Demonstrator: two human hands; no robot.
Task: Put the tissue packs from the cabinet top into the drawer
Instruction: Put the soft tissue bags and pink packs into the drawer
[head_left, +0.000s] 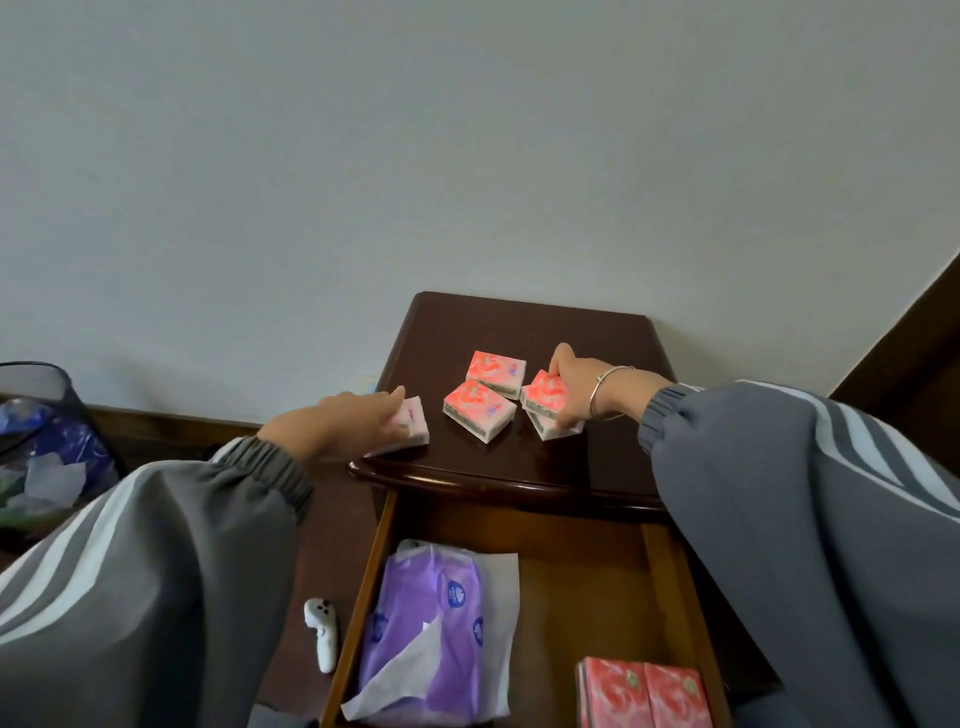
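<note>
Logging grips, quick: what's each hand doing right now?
Left hand: holding a pink pack.
Right hand: holding the rightmost red pack.

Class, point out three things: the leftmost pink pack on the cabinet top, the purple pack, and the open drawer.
leftmost pink pack (415, 428): head view, its uncovered right end.
purple pack (426, 618): head view, middle of its wrapper.
drawer (358, 597): head view, its left wall.

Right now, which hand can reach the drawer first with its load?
Probably left: left hand grips a pale pack at the front edge of the cabinet top; right hand holds its stack farther back.
</note>
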